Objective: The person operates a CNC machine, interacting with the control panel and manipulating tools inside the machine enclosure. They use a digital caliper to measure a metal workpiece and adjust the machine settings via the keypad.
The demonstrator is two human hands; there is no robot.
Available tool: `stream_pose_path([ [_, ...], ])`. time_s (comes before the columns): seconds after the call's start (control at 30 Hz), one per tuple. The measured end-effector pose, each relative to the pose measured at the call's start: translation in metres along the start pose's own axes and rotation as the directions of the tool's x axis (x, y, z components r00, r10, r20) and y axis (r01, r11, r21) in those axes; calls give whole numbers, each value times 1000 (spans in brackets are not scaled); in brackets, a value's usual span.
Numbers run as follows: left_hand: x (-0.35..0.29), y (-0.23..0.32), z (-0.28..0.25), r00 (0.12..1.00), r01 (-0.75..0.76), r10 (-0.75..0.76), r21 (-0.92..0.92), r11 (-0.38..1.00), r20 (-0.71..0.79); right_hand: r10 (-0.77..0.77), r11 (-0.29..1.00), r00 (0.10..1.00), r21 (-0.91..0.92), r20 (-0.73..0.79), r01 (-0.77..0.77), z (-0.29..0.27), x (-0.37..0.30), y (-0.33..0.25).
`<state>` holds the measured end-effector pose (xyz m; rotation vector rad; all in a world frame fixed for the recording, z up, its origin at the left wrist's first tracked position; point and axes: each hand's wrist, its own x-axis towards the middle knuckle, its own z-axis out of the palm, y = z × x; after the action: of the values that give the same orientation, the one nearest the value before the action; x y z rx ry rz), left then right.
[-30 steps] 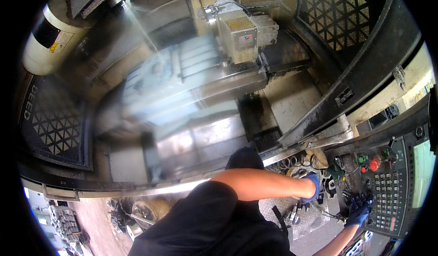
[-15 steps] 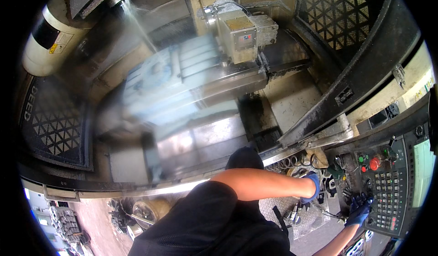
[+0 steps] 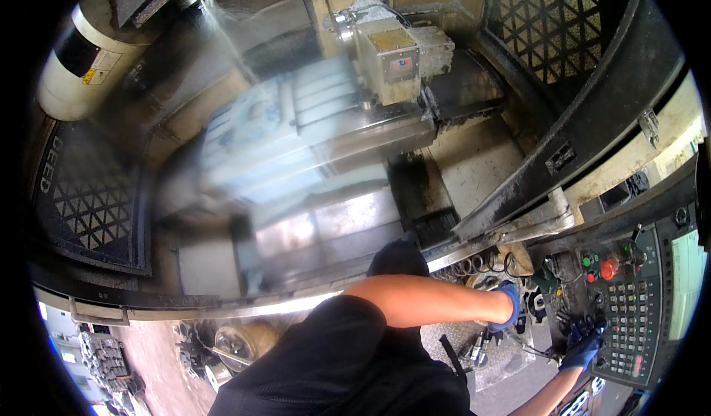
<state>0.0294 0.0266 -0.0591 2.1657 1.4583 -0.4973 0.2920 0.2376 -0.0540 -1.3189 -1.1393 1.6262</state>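
My right hand (image 3: 583, 343), in a blue glove with dark fingers, is at the left edge of the machine control panel (image 3: 629, 320). Its fingers reach up beside the keys, apparently apart and holding nothing. Stretched across to the right, my left arm ends in a blue-gloved left hand (image 3: 505, 305) over a metal bench (image 3: 511, 371). That hand's fingers are mostly hidden, so its grip does not show. Dark metal parts (image 3: 535, 303) lie just right of it, and a small metal tool (image 3: 480, 351) is below it.
Inside the machine, coolant sprays from a nozzle (image 3: 207, 1) over the slotted table (image 3: 326, 94), which carries a boxy metal unit (image 3: 389, 60). The open door (image 3: 570, 142) curves along the right. Coil springs (image 3: 474, 263) and a red button (image 3: 609, 269) are near my hands.
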Motion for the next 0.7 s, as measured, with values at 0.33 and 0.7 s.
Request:
stream_pose_path([
  [0.33, -3, -1, -2, 1000, -13, 13, 26, 1000, 19, -13, 1000, 1000, -16, 8, 13, -2, 1, 1],
  [0.7, -6, 0, -1, 998, 9, -11, -20, 1000, -59, 5, 996, 998, -86, 66, 1, -18, 5, -1],
])
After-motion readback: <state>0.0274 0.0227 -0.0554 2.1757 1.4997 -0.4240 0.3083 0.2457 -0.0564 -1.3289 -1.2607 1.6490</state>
